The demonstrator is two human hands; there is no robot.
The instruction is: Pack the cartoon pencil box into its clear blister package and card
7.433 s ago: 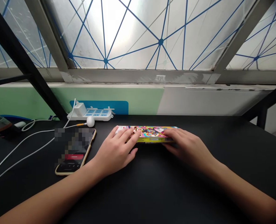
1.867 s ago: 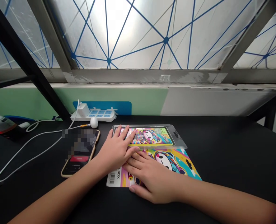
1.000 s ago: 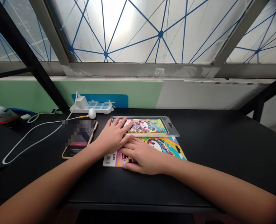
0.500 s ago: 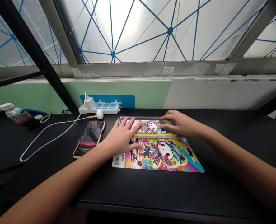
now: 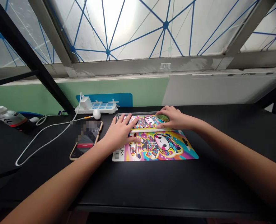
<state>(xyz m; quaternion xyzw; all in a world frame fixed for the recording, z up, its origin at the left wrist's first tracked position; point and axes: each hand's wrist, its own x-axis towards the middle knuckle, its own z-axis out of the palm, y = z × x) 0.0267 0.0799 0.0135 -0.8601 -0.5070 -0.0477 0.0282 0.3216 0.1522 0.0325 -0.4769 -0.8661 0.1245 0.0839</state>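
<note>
A colourful pencil box (image 5: 149, 122) with a cartoon character lies on the desk, with what looks like clear plastic around it. Below it spreads a matching printed backing card (image 5: 162, 146), its left edge lettered "BOX" beside a barcode. My left hand (image 5: 119, 132) rests flat over the left end, fingers spread on the box and thumb out over the card. At the box's right end, my right hand (image 5: 175, 119) holds it between fingers at the far edge and the thumb nearer me.
Left of the card lies a phone (image 5: 87, 140), close to my left forearm. A white cable (image 5: 44, 127) loops past it to a power strip (image 5: 100, 107) along the wall. A bottle (image 5: 13, 118) stands at the far left. The desk's front edge (image 5: 147, 210) runs below.
The view has shifted slightly, so things sit a little further left and higher. Both hands stay on the pencil box in nearly the same pose.
</note>
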